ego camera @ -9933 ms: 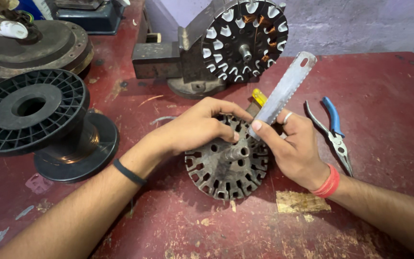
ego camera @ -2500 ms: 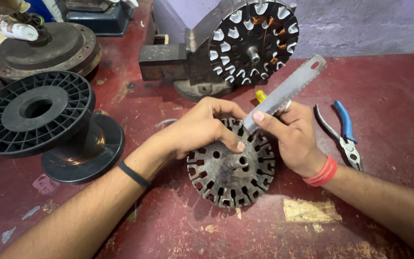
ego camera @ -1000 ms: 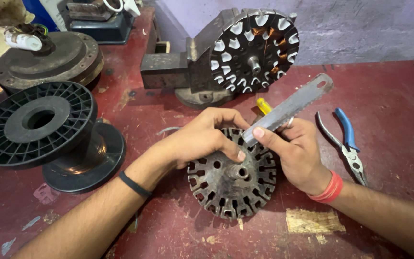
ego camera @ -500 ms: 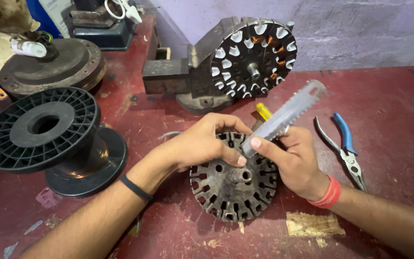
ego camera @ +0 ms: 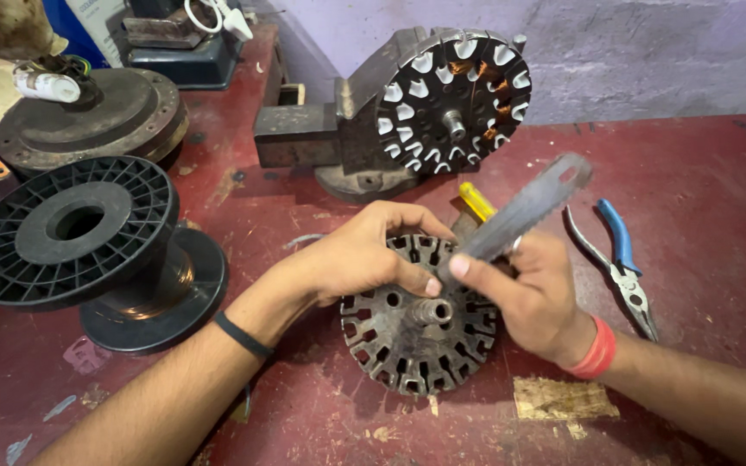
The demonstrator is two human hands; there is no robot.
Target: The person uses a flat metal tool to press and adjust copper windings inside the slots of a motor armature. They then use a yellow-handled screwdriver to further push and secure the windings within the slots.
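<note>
Steel blade strip [ego camera: 524, 207] is sitting pinched in the right hand [ego camera: 533, 298], thumb and fingers closed around its lower end; its long axis is running up and away to the right from that grip, free end with a small hole hanging in air above the bench. Head view only, so one pass: the slotted stator core [ego camera: 420, 324] is lying flat on the red table [ego camera: 701, 173], directly under and slightly left of the right-hand grip, central shaft stub pointing up toward the camera. The left hand [ego camera: 360, 255] is resting over the core's upper-left rim, fingers curled down onto it, thumb tip reaching toward the blade's lower end and nearly meeting the right thumb; I am reading it as steadying the core, not closed around anything. Both hands are touching or just above the core, the left being the one actually on it. A yellow handle [ego camera: 477, 201] is poking out just behind the grip, its tip hidden by the hands. Blue-handled pliers [ego camera: 623, 267] are lying just right of the right hand, apart from it. Beyond the grip, a second wound stator [ego camera: 455, 103] is standing upright on a bench vise [ego camera: 338, 142]. Well left of the left forearm, a black plastic spool [ego camera: 79, 246] is standing on end.
</note>
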